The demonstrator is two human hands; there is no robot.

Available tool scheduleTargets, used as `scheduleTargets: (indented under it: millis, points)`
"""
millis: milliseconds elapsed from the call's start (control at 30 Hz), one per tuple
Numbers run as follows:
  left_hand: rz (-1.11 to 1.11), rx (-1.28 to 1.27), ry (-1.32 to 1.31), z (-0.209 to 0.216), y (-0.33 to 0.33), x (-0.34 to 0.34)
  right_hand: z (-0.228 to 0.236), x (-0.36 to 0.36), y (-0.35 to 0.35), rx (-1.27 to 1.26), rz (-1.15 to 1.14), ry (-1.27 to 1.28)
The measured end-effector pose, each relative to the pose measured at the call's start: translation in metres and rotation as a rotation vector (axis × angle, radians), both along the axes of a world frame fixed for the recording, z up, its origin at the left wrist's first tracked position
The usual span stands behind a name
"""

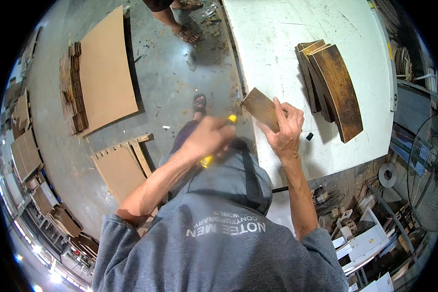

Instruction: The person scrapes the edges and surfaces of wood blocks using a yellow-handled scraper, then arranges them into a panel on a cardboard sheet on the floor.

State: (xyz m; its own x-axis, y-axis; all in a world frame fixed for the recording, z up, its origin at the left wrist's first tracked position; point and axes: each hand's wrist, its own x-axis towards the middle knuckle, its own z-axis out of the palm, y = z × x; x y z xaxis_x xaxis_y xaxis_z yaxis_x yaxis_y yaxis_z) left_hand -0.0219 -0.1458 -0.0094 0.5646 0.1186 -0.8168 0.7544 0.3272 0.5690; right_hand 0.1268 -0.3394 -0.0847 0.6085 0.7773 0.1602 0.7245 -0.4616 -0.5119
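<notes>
My right hand point(285, 127) grips a short dark brown wooden board point(259, 107) at the near left edge of the white tabletop point(272, 44). Its thumb and fingers press on the near end, and the far corner juts past the table edge. Left of the table, in front of my body, my left hand point(211, 137) is smeared by motion. It is closed around a slim yellow tool point(207, 161), whose ends show on either side of the fist; its kind cannot be made out. A small black piece point(309, 136) lies on the table beside my right wrist.
Several curved dark brown boards point(338, 87) are fanned in a stack on the table's right part. Large brown sheets point(107, 68) lie on the floor at left. Another person's feet point(186, 34) stand beyond. A wire fan point(427, 170) and machine parts are at right.
</notes>
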Motion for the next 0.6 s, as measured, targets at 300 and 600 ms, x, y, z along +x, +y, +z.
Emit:
scheduleTargets:
  millis: [300, 600]
  points:
    - [-0.018, -0.174, -0.014, -0.027, 0.031, 0.006, 0.001, -0.001, 0.006, -0.074, -0.009, 0.003]
    - [-0.220, 0.175, -0.110, -0.007, 0.015, 0.000, -0.010, -0.001, -0.005, 0.015, 0.082, -0.067]
